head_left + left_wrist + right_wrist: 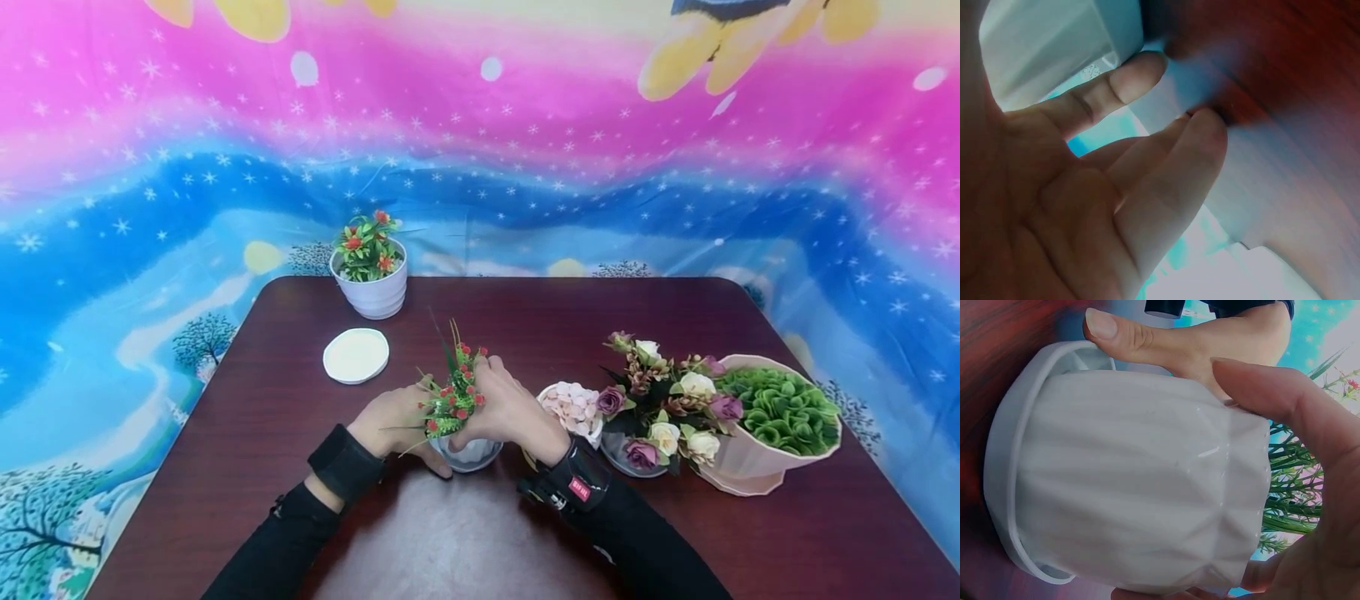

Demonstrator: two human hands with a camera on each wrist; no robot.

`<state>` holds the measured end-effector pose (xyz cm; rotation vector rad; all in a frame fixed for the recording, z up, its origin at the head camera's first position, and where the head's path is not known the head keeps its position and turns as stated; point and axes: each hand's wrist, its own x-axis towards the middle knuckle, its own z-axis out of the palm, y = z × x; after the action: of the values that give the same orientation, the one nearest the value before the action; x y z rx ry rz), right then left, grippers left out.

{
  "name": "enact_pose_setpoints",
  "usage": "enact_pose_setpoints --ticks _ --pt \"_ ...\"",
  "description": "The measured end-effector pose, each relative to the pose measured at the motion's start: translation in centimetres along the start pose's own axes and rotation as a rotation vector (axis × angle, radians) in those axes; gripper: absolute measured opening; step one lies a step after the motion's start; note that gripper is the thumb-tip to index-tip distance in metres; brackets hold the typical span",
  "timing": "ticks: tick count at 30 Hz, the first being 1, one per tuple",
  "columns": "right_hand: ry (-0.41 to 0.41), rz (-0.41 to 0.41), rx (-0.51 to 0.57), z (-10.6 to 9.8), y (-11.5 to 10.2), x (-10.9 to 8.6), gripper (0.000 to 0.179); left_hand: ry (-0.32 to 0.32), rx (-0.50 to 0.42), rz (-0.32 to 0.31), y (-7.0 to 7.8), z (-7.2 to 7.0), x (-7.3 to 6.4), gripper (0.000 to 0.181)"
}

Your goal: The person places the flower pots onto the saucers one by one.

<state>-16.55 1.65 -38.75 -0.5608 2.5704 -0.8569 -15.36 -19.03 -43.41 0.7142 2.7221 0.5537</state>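
A small white faceted flower pot (1141, 475) stands in a shallow white saucer (1000, 469) near the middle of the table. Red flowers with green leaves (456, 392) rise out of it. My right hand (504, 398) grips the pot near its rim, thumb on one side and fingers on the other. On the opposite side is my left hand (401, 423), its thumb right at the saucer's rim. In the left wrist view the other fingers (1166, 194) of that hand extend loosely over the table and hold nothing.
A spare white saucer (356, 356) lies at the left, and a white pot with orange flowers (371, 283) stands behind it. To the right are a pot of pale pink flowers (572, 408), a rose arrangement (667, 408) and a large pot of green leaves (780, 412).
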Motion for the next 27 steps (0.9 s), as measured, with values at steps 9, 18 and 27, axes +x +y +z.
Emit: enact_pose_setpoints --ticks 9,18,27 --pt "-0.002 -0.013 -0.027 -0.2 0.1 0.1 0.135 0.07 0.026 -0.06 0.6 0.1 -0.3 0.106" --pt "0.037 -0.244 0.057 -6.0 -0.6 -2.5 0.121 0.041 -0.055 -0.05 -1.7 -2.5 0.1 0.071" --pt "0.287 -0.466 0.39 -11.9 1.5 -5.9 0.069 0.319 -0.038 -0.347 -8.7 -6.5 -0.5 0.113"
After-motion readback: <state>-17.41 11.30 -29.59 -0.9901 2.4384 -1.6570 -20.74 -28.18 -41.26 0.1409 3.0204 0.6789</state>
